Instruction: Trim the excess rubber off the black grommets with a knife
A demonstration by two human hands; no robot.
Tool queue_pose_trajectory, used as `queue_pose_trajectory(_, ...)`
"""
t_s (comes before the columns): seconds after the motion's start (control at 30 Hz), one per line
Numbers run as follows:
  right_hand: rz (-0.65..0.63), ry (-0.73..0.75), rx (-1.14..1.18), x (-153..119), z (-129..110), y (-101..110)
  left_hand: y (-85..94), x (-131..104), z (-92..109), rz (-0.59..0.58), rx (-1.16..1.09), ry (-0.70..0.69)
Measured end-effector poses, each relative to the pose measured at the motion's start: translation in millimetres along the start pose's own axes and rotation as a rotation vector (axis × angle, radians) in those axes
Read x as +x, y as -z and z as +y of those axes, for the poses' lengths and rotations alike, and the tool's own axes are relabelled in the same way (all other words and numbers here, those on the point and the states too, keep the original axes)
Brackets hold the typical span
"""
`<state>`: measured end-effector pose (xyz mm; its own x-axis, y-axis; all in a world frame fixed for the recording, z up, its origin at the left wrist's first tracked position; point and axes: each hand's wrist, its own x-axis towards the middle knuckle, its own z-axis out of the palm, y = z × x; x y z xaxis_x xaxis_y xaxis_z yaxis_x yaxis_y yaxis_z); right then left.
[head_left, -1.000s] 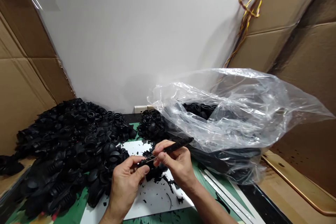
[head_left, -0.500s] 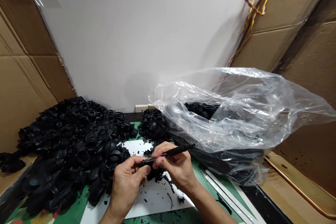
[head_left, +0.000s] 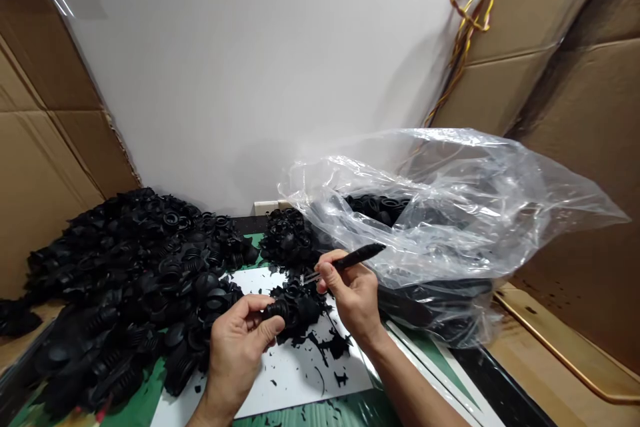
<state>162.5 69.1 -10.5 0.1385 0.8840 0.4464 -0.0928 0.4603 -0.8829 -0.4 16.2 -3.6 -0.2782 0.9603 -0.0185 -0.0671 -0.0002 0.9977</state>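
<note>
My left hand [head_left: 235, 343] pinches a small black ribbed rubber part [head_left: 278, 310] between thumb and fingers, above a white sheet. In my right hand [head_left: 356, 297] is a pen-shaped tool [head_left: 363, 255] with a black handle and a thin metal tip. The tip points left and stands apart from the rubber part; its exact shape is too fine to make out. Under and behind the hands lies a heap of black scraps [head_left: 303, 307], with loose shreds strewn over the white sheet [head_left: 260, 397].
A large pile of black rubber parts [head_left: 170, 253] covers the left side. On the right stands a clear plastic bag [head_left: 450, 240] holding more black parts. Cardboard [head_left: 40, 147] flanks the wall. Twisted yellow-brown wires [head_left: 467, 30] hang at upper right; a gold-coloured panel [head_left: 565, 340] lies below.
My right hand has drawn the tool up and right, away from the rubber part. My left hand keeps its hold, and the part's ribbed side now shows. The view has shifted slightly.
</note>
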Motion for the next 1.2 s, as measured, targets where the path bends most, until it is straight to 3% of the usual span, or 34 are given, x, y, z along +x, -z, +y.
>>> queue_pose_trajectory(0.33, -0.174, -0.154, 0.163, -4.5, -7.5, -7.2, 3.8, 3.6, -4.3, 0.02, -0.03, -0.101)
queue_pose_trajectory(0.47, -0.372, -0.336, 0.127, -8.4, -10.2, -12.4, 5.2, 4.8, -5.3, 0.029, -0.021, -0.141)
queue_pose_trajectory(0.6, -0.53, -0.363, 0.068, -17.3, -13.5, -22.5, 4.1, 3.8, 0.1, 0.035, -0.037, -0.142)
queue_pose_trajectory(0.87, -0.449, -0.458, 0.191, -20.3, -7.9, -25.8, 4.0, 6.4, 1.7, 0.009, -0.189, 0.04)
queue_pose_trajectory(1.07, -0.413, -0.587, 0.281, -19.2, -5.5, -27.7, 6.7, 7.3, -1.5, 0.049, -0.158, 0.041)
queue_pose_trajectory(1.2, -0.408, -0.576, 0.275, -18.9, -5.5, -28.0, 6.6, 7.6, 0.2, 0.027, -0.166, 0.029)
